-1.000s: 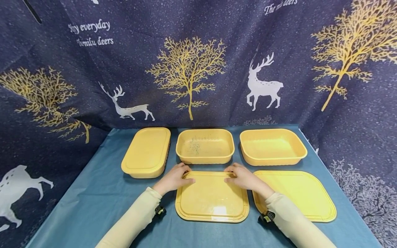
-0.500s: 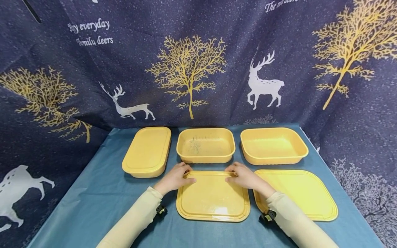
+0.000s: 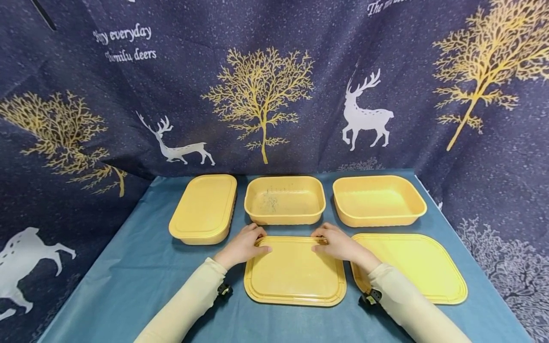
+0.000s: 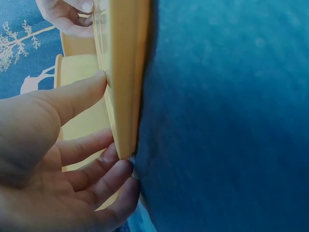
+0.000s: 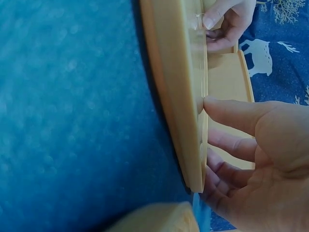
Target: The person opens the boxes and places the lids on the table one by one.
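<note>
In the head view a yellow rectangular lid (image 3: 296,278) with rounded corners lies flat on the blue cloth. My left hand (image 3: 242,245) grips its far left corner, thumb on the top face and fingers along the edge. At the far right corner, my right hand (image 3: 340,245) holds it likewise. The left wrist view has the left thumb (image 4: 79,99) against the lid's face and the fingers bent at its rim. From the right wrist, the same lid (image 5: 178,92) appears edge-on between thumb and fingers. Some fingertips are hidden behind the rim.
Just beyond the lid stands an open yellow box (image 3: 285,220) with dark specks inside. To its right is another open yellow box (image 3: 379,221). A lidded yellow box (image 3: 203,207) sits back left. A second lid (image 3: 416,271) lies under the right forearm. A patterned curtain (image 3: 274,95) hangs behind.
</note>
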The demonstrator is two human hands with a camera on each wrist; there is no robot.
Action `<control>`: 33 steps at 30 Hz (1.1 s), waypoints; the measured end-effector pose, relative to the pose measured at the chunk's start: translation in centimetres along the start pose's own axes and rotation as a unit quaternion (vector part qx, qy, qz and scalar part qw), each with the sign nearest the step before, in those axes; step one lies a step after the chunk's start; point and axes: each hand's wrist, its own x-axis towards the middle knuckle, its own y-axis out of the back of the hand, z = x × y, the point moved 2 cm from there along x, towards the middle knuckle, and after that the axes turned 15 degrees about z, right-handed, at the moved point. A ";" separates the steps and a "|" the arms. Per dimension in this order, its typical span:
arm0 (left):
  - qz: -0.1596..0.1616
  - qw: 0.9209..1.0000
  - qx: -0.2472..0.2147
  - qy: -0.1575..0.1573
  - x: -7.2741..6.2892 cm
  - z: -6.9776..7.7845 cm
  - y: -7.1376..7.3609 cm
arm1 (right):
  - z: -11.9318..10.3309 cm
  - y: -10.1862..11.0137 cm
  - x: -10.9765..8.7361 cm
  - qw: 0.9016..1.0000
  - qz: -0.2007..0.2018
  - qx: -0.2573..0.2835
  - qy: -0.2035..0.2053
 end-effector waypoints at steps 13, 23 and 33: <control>-0.003 1.000 0.000 -0.007 0.1 -0.3 0.1 | 0.2 0.4 -0.1 1.000 -0.006 0.014 0.006; 0.011 0.998 -0.052 -0.014 0.4 -0.2 1.5 | -1.0 1.3 0.6 1.000 -0.021 0.022 -0.007; 0.080 0.991 -0.088 -0.067 1.1 -0.9 4.5 | -3.1 1.7 2.5 0.999 -0.022 0.039 0.011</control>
